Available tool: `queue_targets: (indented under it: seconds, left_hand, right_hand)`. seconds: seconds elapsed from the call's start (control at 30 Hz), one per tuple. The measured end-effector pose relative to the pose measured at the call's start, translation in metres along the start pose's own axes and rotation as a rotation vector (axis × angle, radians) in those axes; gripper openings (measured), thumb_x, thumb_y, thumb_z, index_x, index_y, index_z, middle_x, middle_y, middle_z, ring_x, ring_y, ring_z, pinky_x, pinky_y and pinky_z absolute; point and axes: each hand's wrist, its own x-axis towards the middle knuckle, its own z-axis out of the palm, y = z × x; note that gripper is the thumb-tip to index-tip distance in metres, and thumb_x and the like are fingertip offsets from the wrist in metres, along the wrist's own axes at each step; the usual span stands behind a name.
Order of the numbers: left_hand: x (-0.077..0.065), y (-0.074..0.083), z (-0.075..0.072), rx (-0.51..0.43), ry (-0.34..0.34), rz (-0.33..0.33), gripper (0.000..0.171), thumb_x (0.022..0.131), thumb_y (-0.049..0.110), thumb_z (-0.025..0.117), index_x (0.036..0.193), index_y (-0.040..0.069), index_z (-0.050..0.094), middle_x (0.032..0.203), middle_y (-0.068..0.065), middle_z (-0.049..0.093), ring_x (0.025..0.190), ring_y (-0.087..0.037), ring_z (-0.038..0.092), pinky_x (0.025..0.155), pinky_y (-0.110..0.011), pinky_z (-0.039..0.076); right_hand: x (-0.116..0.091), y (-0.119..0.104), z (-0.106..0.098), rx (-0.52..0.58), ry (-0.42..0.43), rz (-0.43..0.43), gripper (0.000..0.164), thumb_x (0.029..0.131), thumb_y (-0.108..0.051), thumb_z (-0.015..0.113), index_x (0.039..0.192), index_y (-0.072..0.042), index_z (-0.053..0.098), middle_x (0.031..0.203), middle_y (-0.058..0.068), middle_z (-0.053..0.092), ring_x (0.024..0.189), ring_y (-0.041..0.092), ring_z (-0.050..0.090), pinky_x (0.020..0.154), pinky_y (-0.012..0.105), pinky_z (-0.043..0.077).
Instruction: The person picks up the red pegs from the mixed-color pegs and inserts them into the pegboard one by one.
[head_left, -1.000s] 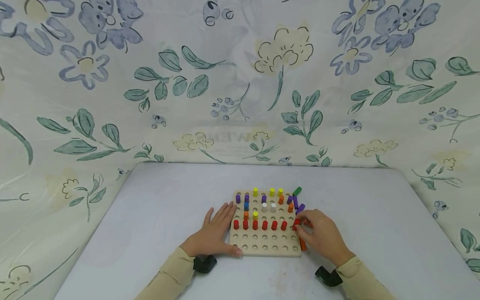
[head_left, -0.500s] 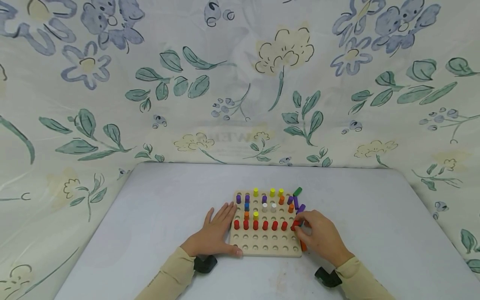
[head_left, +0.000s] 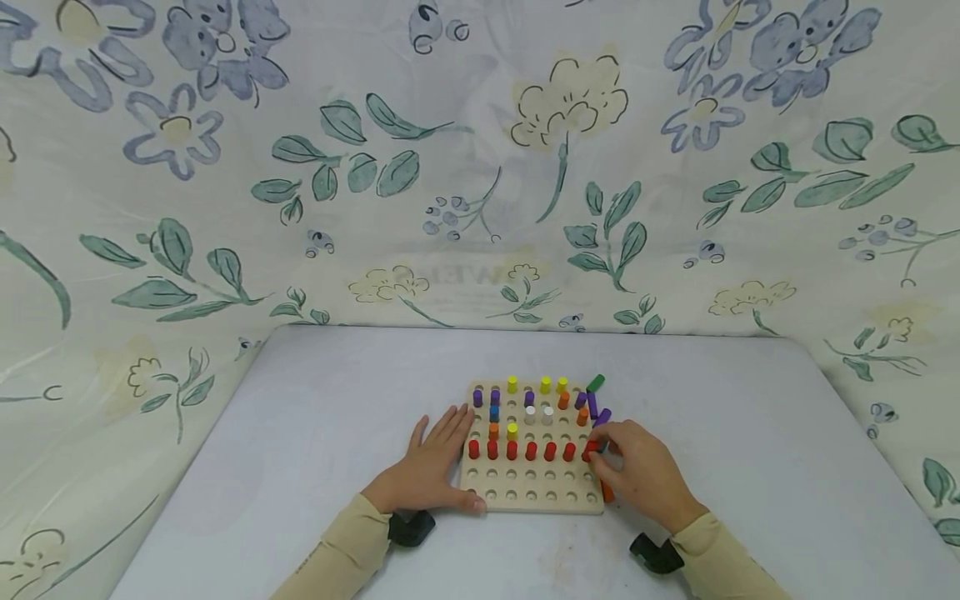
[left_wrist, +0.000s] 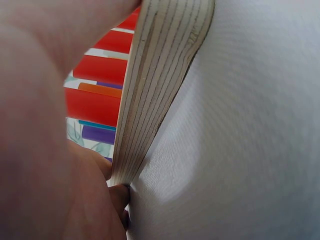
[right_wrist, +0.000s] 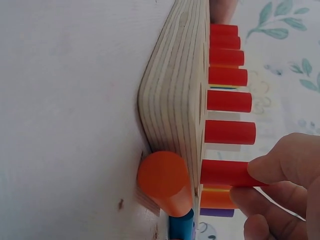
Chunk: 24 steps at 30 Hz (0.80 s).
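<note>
A wooden pegboard [head_left: 543, 504] lies on the white table, with rows of round holes and coloured pegs standing in some of them. My left hand [head_left: 423, 475] rests along its left edge, fingers extended and thumb at the near left corner. In the right wrist view, the thumb and fingers of my right hand [right_wrist: 287, 187] pinch the top of a red peg [right_wrist: 225, 173], whose lower end is at the board's face. This peg stands at the right end of a row of red pegs [head_left: 531, 451]. The palm hides part of the board in the left wrist view.
Loose pegs lie along the board's right side: a green peg [head_left: 596, 383], purple pegs [head_left: 603, 417] and an orange peg [right_wrist: 165, 180], with a blue peg [right_wrist: 181, 226] beside it. A floral cloth [head_left: 480, 167] hangs behind the table [head_left: 360, 367].
The red peg in my right hand has shifted slightly left and down at the end of the red row. My left hand stays in place on the board.
</note>
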Motion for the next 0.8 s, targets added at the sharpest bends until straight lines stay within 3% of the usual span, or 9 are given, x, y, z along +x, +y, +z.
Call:
queue_targets:
  seconds: [0.8]
  left_hand:
    - [0.0001, 0.0011, -0.0007, -0.004, -0.007, -0.008, 0.129, 0.074, 0.069, 0.076, 0.161, 0.002, 0.009, 0.168, -0.015, 0.003, 0.155, -0.032, -0.003, 0.116, -0.062, -0.011]
  right_hand:
    - [-0.0004, 0.0007, 0.0014, -0.004, -0.020, -0.018, 0.020, 0.085, -0.015, 0.078, 0.104, -0.011, 0.072, 0.084, -0.006, 0.060, 0.077, 0.008, 0.053, 0.063, 0.023, 0.050]
